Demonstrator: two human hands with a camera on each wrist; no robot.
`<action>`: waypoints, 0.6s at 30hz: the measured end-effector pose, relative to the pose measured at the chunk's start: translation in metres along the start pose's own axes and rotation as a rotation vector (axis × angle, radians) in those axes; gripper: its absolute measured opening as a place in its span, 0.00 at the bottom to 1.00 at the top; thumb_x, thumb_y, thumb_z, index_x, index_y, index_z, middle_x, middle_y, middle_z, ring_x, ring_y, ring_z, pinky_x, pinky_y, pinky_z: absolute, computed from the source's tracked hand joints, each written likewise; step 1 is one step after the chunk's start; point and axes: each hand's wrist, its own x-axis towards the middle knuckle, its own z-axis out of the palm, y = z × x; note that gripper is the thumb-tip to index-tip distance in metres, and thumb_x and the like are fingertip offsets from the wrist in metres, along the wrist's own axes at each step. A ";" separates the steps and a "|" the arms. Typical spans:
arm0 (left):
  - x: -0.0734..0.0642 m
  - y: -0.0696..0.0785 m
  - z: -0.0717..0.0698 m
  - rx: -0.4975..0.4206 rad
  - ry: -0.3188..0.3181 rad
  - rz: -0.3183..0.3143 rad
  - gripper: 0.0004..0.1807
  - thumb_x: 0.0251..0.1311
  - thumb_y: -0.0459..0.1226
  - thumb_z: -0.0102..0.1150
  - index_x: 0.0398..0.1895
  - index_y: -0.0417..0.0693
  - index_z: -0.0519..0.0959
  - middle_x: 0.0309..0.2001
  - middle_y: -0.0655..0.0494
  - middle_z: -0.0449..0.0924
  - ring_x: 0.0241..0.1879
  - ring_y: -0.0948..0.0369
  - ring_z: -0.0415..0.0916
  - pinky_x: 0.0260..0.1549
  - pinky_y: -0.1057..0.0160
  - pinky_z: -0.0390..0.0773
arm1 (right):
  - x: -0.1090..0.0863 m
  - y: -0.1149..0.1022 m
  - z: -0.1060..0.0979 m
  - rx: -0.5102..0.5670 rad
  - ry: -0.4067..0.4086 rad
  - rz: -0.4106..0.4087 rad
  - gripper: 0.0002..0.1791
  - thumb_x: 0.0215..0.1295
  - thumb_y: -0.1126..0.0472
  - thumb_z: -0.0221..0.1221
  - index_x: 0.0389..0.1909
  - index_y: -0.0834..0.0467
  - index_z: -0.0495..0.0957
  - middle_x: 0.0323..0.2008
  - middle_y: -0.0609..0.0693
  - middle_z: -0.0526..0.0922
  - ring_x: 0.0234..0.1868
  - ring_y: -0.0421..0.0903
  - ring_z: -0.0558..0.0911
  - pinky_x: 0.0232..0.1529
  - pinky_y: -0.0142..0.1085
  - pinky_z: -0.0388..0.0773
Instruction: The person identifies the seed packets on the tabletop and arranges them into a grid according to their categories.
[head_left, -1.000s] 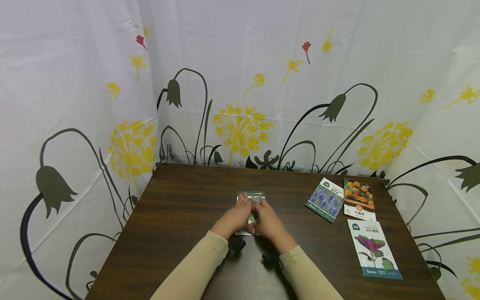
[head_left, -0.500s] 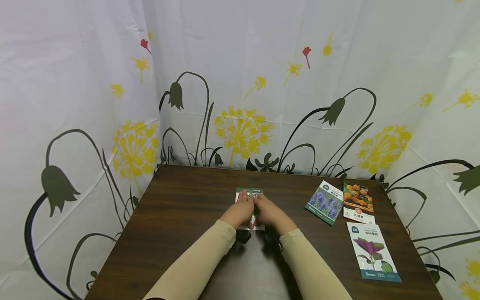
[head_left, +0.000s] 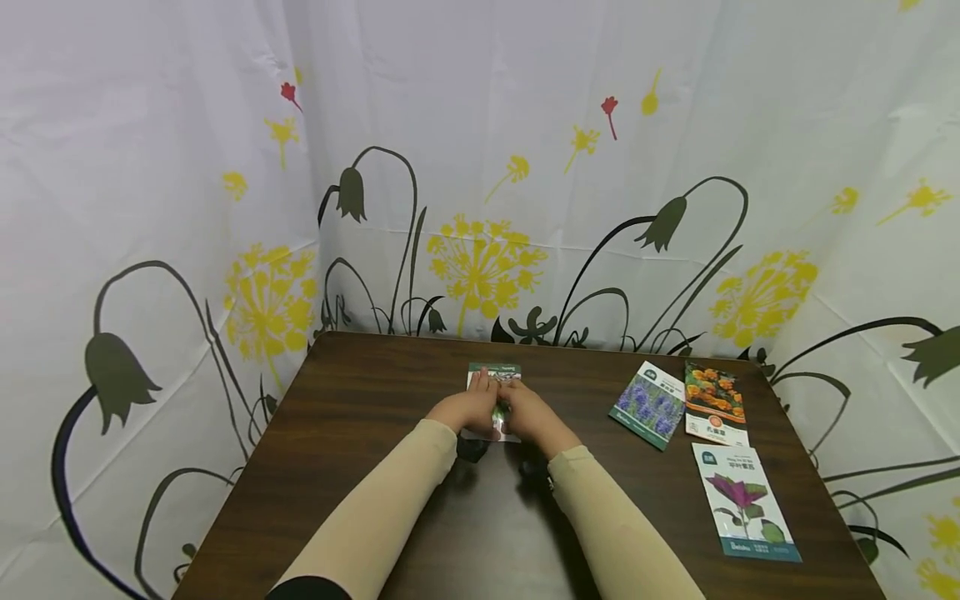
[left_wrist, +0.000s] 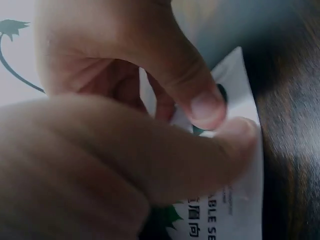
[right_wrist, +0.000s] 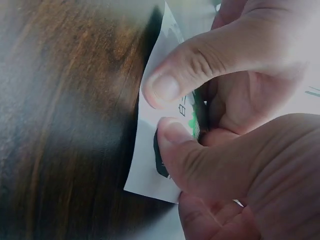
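Backdrop: white curtain (head_left: 480, 83), printed with drooping grey-green bellflowers, yellow seed heads and small red blooms; hung behind and to both sides of the desk.

Desk (head_left: 367, 375): dark brown wood grain, rounded far-left corner, paler sheen at bottom centre of the frame.

Held packet (head_left: 504, 368): one, white with green top band, at centre of the frame; much of its face covered by the hands.

Left hand (head_left: 471, 407) and right hand (head_left: 528, 411): side by side on the packet. Grip of each: pinched on it, thumbs on the printed face with tips close together, fingers curled behind. Cream sleeves (head_left: 375, 508) on both arms.

Other packets, three, lying at the right of the frame: purple-flower packet (head_left: 648, 406), tilted; orange-flower packet (head_left: 716, 403), just beside it; single-bloom packet (head_left: 745, 502), larger, nearest the lower right. Contact between these cannot be told.
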 end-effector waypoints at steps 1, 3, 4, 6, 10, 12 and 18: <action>0.000 -0.001 0.000 -0.014 -0.004 0.002 0.63 0.67 0.47 0.76 0.88 0.29 0.44 0.88 0.28 0.31 0.89 0.36 0.27 0.87 0.44 0.46 | -0.001 -0.003 -0.002 -0.007 0.011 -0.008 0.32 0.55 0.70 0.78 0.64 0.59 0.85 0.69 0.63 0.80 0.69 0.61 0.81 0.71 0.54 0.78; 0.000 -0.001 -0.002 -0.026 -0.019 -0.010 0.62 0.68 0.48 0.74 0.88 0.29 0.42 0.88 0.29 0.29 0.89 0.37 0.25 0.88 0.45 0.42 | 0.009 0.017 0.012 -0.022 0.026 -0.048 0.33 0.56 0.64 0.77 0.66 0.59 0.84 0.70 0.64 0.79 0.70 0.61 0.80 0.70 0.52 0.79; 0.001 -0.001 -0.003 -0.022 -0.028 -0.019 0.62 0.68 0.49 0.73 0.88 0.29 0.42 0.88 0.29 0.28 0.89 0.37 0.24 0.88 0.45 0.41 | 0.013 0.024 0.017 -0.022 0.021 -0.050 0.36 0.56 0.62 0.78 0.68 0.58 0.82 0.72 0.64 0.78 0.73 0.62 0.78 0.72 0.53 0.78; 0.005 0.000 -0.004 0.005 -0.041 -0.031 0.63 0.68 0.51 0.70 0.88 0.28 0.40 0.88 0.28 0.26 0.89 0.37 0.22 0.88 0.45 0.37 | 0.021 0.037 0.027 -0.035 0.020 -0.037 0.42 0.58 0.56 0.78 0.75 0.56 0.78 0.77 0.64 0.74 0.79 0.63 0.72 0.76 0.53 0.74; 0.021 -0.011 0.005 0.042 -0.042 -0.056 0.66 0.69 0.59 0.62 0.88 0.28 0.34 0.87 0.28 0.20 0.88 0.37 0.16 0.87 0.43 0.28 | 0.029 0.033 0.023 -0.016 0.008 0.011 0.43 0.58 0.60 0.78 0.77 0.54 0.77 0.80 0.62 0.72 0.83 0.63 0.67 0.80 0.55 0.69; 0.030 -0.021 0.012 0.035 -0.034 -0.068 0.68 0.68 0.62 0.61 0.88 0.31 0.31 0.87 0.30 0.17 0.87 0.39 0.12 0.87 0.41 0.26 | 0.032 0.030 0.022 -0.026 0.025 0.004 0.38 0.55 0.61 0.77 0.71 0.53 0.82 0.77 0.61 0.75 0.80 0.61 0.73 0.77 0.55 0.74; 0.043 -0.034 0.020 -0.049 0.063 -0.043 0.69 0.65 0.61 0.65 0.89 0.32 0.33 0.87 0.30 0.19 0.88 0.38 0.14 0.87 0.40 0.28 | 0.049 0.041 0.031 -0.005 0.012 0.029 0.29 0.52 0.61 0.77 0.59 0.56 0.84 0.75 0.62 0.77 0.77 0.62 0.75 0.75 0.55 0.75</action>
